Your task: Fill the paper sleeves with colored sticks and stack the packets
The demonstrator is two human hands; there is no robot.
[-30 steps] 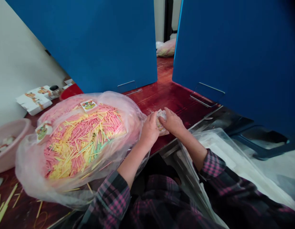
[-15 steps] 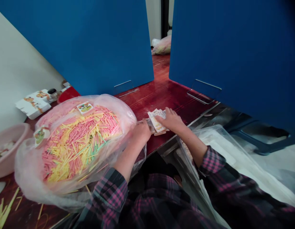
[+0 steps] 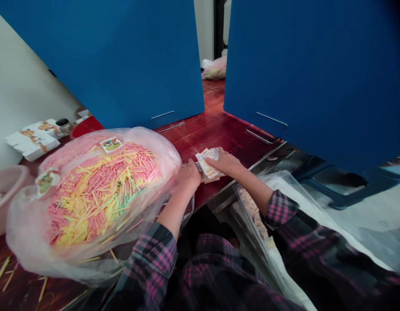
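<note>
Left hand [image 3: 188, 176], right hand [image 3: 225, 162]: white printed paper packets [image 3: 208, 163], 12 o'clock.
Both grips clamped; slack hold could fan packets.

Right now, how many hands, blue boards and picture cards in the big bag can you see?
Hands: 2, the left hand and the right hand
Blue boards: 2, one on the left and one on the right
Picture cards in the clear plastic bag: 2, and
Total: 6
</note>
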